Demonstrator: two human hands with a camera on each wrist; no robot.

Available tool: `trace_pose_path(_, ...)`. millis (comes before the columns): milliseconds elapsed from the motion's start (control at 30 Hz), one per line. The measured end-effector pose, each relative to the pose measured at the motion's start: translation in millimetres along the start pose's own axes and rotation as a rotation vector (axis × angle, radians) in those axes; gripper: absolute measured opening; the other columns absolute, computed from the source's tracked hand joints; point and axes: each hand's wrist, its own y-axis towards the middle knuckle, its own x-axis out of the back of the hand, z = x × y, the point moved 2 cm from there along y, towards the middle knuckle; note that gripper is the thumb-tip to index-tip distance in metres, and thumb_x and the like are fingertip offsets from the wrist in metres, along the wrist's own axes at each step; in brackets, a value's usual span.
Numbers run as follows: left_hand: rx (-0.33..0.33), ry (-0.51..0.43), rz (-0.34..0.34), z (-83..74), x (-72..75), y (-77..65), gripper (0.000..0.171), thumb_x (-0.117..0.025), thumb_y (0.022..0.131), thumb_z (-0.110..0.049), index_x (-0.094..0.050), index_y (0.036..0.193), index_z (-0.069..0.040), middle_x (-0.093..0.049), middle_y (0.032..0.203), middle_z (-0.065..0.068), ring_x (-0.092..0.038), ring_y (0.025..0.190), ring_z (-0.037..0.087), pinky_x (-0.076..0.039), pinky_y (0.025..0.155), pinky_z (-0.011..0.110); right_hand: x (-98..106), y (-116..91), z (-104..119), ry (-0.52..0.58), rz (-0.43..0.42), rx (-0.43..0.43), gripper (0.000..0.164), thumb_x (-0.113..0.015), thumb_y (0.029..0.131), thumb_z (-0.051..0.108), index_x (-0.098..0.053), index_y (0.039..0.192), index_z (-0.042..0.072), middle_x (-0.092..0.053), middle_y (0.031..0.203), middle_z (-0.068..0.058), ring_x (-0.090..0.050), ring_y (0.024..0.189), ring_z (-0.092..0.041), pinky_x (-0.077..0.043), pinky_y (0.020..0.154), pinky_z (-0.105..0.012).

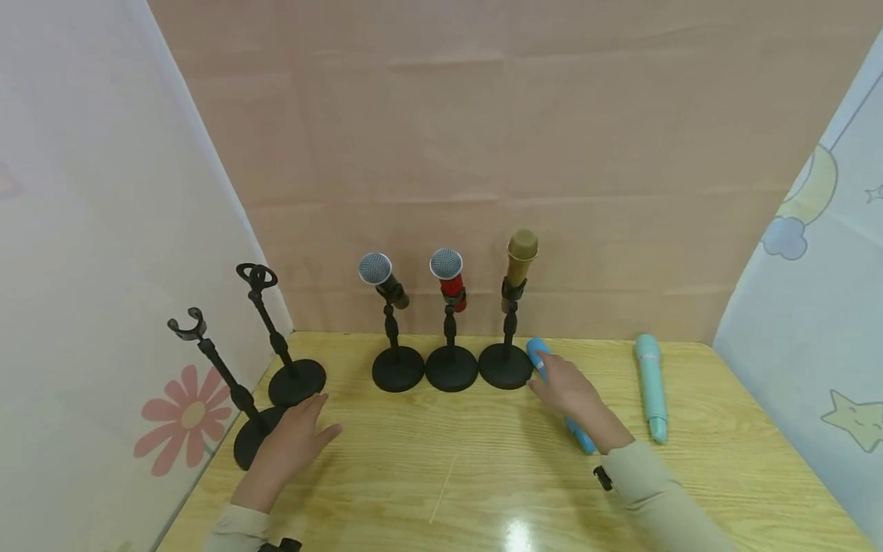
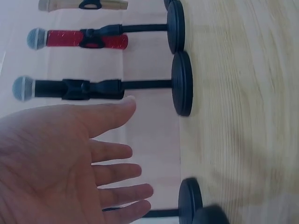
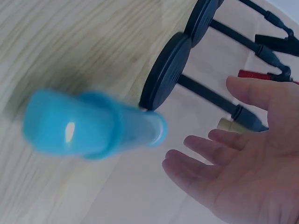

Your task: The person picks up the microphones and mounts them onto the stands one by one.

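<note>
My right hand (image 1: 572, 391) hovers over a blue microphone (image 1: 579, 435) that lies slantwise on the table; in the right wrist view its fingers (image 3: 196, 170) are spread and apart from it. At the left, my left hand (image 1: 293, 441) is beside two black stands without microphones, one with a C-shaped clip (image 1: 188, 328), the other with a ring-like holder (image 1: 257, 276). The left wrist view shows its palm (image 2: 51, 158) with fingers extended, holding nothing. Whether it touches a stand base is hard to tell.
Three stands at the back hold a black microphone (image 1: 375, 268), a red microphone (image 1: 451, 287) and a gold microphone (image 1: 522, 249). A teal microphone (image 1: 651, 387) lies at the right of the wooden table (image 1: 386, 475). Walls border the back and both sides.
</note>
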Motion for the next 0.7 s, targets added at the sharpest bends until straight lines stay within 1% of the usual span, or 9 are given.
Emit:
trace_pose_path(100, 0.010, 0.000, 0.012, 9.2, 4.4, -8.5, 0.075, -0.063, 0.098, -0.048, -0.046, 0.148, 0.004, -0.045, 0.149, 0.031, -0.043, 0.134, 0.055, -0.041, 0.101, 0.069, 3.0, -2.0, -8.7, -0.010, 0.008, -0.042, 0.071, -0.063, 0.101, 0.026, -0.032, 0.153, -0.009, -0.039, 0.150, -0.037, -0.039, 0.134, -0.059, -0.041, 0.103, -0.068)
trace_pose_path(233, 0.011, 0.008, 0.014, 22.5, 7.7, -17.0, 0.070, -0.066, 0.098, -0.042, -0.050, 0.143, 0.008, -0.052, 0.142, 0.033, -0.049, 0.129, 0.054, -0.043, 0.101, 0.066, 4.8, -3.1, -19.5, -0.021, 0.013, -0.077, 0.070, -0.063, 0.100, 0.027, -0.033, 0.151, -0.011, -0.041, 0.148, -0.038, -0.039, 0.133, -0.059, -0.040, 0.103, -0.068)
trace_pose_path(300, 0.020, 0.009, 0.012, 29.4, 8.8, -20.5, 0.069, -0.066, 0.098, -0.041, -0.051, 0.141, 0.011, -0.053, 0.139, 0.034, -0.050, 0.127, 0.055, -0.043, 0.101, 0.065, 3.8, -3.0, -23.9, -0.025, 0.019, -0.092, 0.070, -0.063, 0.100, 0.026, -0.034, 0.151, -0.012, -0.041, 0.147, -0.038, -0.040, 0.132, -0.059, -0.041, 0.103, -0.068)
trace_pose_path(400, 0.053, 0.019, 0.024, 41.3, 9.2, -24.8, 0.070, -0.064, 0.099, -0.043, -0.051, 0.139, 0.013, -0.053, 0.138, 0.036, -0.049, 0.127, 0.057, -0.042, 0.101, 0.066, 2.2, -3.2, -28.1, -0.036, 0.035, -0.106, 0.070, -0.063, 0.101, 0.027, -0.033, 0.150, -0.013, -0.040, 0.146, -0.040, -0.040, 0.131, -0.060, -0.041, 0.102, -0.068)
trace_pose_path(600, 0.111, 0.054, 0.069, 68.3, 7.4, -25.5, 0.079, -0.060, 0.099, -0.051, -0.052, 0.133, 0.019, -0.055, 0.130, 0.041, -0.050, 0.122, 0.059, -0.045, 0.097, 0.067, 0.1, -4.2, -33.0, -0.034, 0.064, -0.121, 0.071, -0.061, 0.102, 0.028, -0.031, 0.151, -0.013, -0.037, 0.147, -0.042, -0.038, 0.132, -0.062, -0.039, 0.102, -0.069)
trace_pose_path(700, 0.121, 0.076, 0.075, 81.0, 6.9, -23.9, 0.081, -0.058, 0.099, -0.052, -0.052, 0.131, 0.022, -0.056, 0.127, 0.042, -0.052, 0.119, 0.060, -0.046, 0.096, 0.066, -0.7, -3.9, -34.1, -0.027, 0.073, -0.127, 0.072, -0.061, 0.102, 0.030, -0.030, 0.151, -0.013, -0.036, 0.148, -0.042, -0.038, 0.132, -0.062, -0.039, 0.102, -0.070)
